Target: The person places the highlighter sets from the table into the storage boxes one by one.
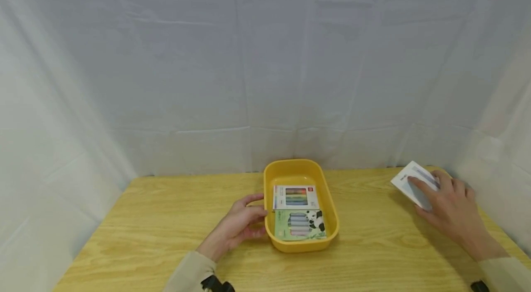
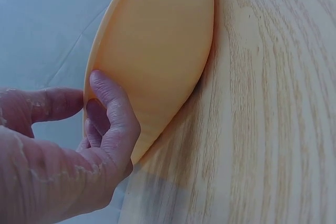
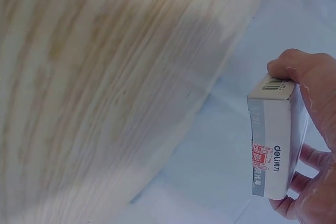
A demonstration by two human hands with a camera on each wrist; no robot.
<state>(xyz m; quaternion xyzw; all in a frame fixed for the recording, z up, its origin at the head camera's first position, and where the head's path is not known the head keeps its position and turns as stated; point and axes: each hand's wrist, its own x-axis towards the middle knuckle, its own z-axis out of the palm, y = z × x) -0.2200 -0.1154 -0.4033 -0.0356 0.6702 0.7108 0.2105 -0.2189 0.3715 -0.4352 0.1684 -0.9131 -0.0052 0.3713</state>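
A yellow plastic bin (image 1: 330, 209) stands on the table, with my left hand (image 1: 238, 223) at its left side. In the left wrist view, bent fingertips (image 2: 100, 83) touch its outer wall just below the rim, and the thumb meets the rim. Inside lie a white box of coloured pens (image 1: 279, 197) and a green panda box (image 1: 282, 227), side by side. Over at the right, my right hand (image 1: 454, 204) grips a white and grey deli highlighter box (image 3: 270, 145) by its edges. That box is tilted, with a shadow on the wood below it.
The wooden table (image 1: 174, 218) runs back to a white curtain (image 1: 199, 75). More curtain hangs close at both sides, the right one (image 1: 512, 190) near my right hand. The bin's back end lies close to the table's far edge.
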